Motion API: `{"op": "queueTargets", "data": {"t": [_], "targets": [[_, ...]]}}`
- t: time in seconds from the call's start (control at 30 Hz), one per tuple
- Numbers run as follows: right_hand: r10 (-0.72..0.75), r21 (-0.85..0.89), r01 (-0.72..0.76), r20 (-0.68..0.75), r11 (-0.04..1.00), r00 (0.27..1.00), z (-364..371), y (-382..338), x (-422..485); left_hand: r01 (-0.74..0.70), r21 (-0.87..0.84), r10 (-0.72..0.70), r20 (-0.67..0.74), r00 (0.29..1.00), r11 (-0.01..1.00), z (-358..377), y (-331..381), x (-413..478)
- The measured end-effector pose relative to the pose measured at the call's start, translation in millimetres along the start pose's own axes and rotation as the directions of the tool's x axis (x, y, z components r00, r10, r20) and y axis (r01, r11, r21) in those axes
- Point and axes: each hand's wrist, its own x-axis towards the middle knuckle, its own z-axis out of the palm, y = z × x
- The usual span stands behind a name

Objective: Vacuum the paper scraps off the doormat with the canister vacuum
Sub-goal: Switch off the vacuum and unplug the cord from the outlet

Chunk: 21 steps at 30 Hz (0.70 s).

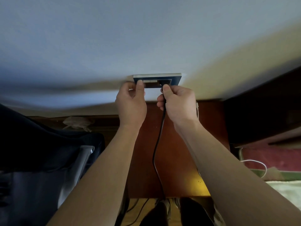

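A wall socket plate (175, 77) with switches sits low on the pale wall. My right hand (177, 101) grips a black plug at the plate's right socket, and its black power cord (157, 149) hangs down between my forearms to the floor. My left hand (132, 101) has its thumb pressed on the leftmost switch of the plate, the other fingers curled beside it. The vacuum, the doormat and the paper scraps are out of view.
A reddish wooden cabinet (179, 144) stands below the socket. A dark bag or garment (40, 152) fills the left. A dark furniture edge (263, 108) lies right, with a white cable (260, 163) on a red cloth. My feet (179, 212) show at the bottom.
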Motion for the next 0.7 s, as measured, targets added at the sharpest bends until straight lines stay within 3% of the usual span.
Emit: {"op": "queueTargets", "data": {"t": [0.7], "targets": [[0.010, 0.049, -0.008, -0.057, 0.999, 0.998, 4.8, 3.4, -0.9, -0.007, 0.027, 0.007, -0.004, 1.000, 1.000, 0.1, -2.4, 2.6]]}}
